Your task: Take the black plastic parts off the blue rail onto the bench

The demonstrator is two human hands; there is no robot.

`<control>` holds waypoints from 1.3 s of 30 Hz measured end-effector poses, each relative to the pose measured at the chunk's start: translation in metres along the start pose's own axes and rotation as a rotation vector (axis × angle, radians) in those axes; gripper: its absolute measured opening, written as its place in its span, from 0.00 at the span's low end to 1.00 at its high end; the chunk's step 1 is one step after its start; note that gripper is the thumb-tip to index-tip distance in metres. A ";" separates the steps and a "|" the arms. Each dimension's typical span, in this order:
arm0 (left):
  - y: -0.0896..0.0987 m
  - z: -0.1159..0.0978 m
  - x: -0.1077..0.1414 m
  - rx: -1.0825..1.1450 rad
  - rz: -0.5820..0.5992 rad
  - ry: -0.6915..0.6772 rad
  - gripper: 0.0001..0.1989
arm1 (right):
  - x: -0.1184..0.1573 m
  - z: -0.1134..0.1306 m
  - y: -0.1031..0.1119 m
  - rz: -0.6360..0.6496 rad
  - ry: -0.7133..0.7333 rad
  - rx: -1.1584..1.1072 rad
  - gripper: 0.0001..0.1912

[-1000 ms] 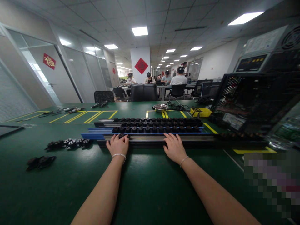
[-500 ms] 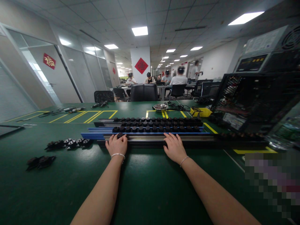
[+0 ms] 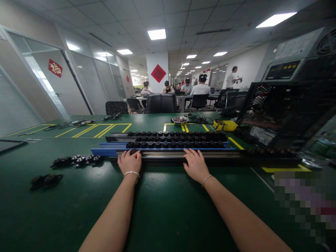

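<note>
My left hand (image 3: 130, 162) is closed around a small round black part (image 3: 133, 151) at the left part of the nearest metal rail (image 3: 160, 154). Farther right, my right hand (image 3: 195, 163) rests on that same rail with its fingers spread, holding nothing. Behind the rail lie blue rails (image 3: 103, 151), and rows of round black parts (image 3: 173, 144) stand along them. More black parts (image 3: 270, 152) line the rail's right end. On the green table (image 3: 157, 217), to the left of my left hand, lie loose black parts (image 3: 78, 160) and another small group (image 3: 46, 181).
A steel bowl (image 3: 180, 120), cables (image 3: 198, 119) and a yellow box (image 3: 225, 125) stand behind the rails. An open computer case (image 3: 283, 105) and a plastic bottle (image 3: 321, 148) are at the right. People sit at a far table (image 3: 181, 98); one person (image 3: 232, 77) stands.
My left hand and the black part have shifted very slightly left along the rail. My right hand stays in place. The standing person in the background has moved right.
</note>
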State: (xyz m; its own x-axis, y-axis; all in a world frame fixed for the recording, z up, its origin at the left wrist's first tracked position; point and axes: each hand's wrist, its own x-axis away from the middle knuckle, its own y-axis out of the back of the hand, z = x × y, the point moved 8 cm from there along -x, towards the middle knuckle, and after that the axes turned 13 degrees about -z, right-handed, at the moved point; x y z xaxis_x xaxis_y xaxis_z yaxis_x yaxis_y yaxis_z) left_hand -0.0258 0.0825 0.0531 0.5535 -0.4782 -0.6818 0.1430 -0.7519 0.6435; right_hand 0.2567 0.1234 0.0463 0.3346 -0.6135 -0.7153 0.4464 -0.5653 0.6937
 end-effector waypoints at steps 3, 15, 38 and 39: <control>0.001 0.000 -0.001 -0.009 0.000 -0.002 0.16 | 0.000 0.000 0.000 0.005 -0.003 0.002 0.12; 0.001 0.006 -0.004 -0.033 -0.015 -0.003 0.17 | 0.000 0.000 -0.001 0.013 0.001 0.006 0.12; -0.002 0.017 -0.010 -0.044 -0.032 0.018 0.20 | 0.000 0.000 -0.001 0.013 -0.003 0.003 0.12; -0.003 0.017 -0.010 -0.041 -0.030 0.018 0.19 | 0.000 0.000 -0.001 0.015 -0.004 0.003 0.12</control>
State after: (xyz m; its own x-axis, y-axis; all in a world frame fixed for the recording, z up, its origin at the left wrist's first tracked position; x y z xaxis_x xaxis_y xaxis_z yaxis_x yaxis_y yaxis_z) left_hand -0.0463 0.0818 0.0523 0.5634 -0.4468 -0.6949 0.1932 -0.7465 0.6367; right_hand 0.2564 0.1238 0.0457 0.3383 -0.6239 -0.7045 0.4387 -0.5577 0.7046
